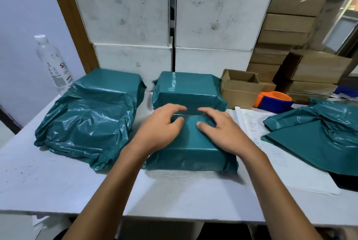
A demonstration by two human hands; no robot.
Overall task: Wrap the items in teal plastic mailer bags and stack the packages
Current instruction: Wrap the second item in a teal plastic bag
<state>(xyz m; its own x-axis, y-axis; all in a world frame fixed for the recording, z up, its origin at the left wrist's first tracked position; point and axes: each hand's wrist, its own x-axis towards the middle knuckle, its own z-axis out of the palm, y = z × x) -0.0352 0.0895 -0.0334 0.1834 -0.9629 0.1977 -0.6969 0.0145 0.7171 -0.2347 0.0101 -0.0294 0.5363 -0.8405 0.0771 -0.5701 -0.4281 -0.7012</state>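
**A:** Each grip is resting on top of the package in the middle. The left hand [162, 123] and the right hand [217, 127] are both lying on the near package [191, 148], with the fingers bent a little and spread out. They are pressing down, not pinching anything.

**B:** So what step is going on?

**A:** I think the hands are smoothing the teal flap down so it stays closed. The fingertips are sitting right at the far edge of the package, where a shiny strip is showing. It may be tape or a sticky seal. I cannot tell which.

**B:** Where is the package sitting?

**A:** It is lying flat on the white worktop [58, 185], right in front of the person. A second wrapped package [186, 88] is sitting just behind it. A bigger, crinkly one [87, 117] is lying to the left.

**B:** What is coming next?

**A:** My guess is the person is going to need a firm hold on both sides to lift it onto another package. The plastic looks slippery, so a tight hold matters.

**B:** And the arms?

**A:** Both arms are reaching forward, wrists low, palms facing down.
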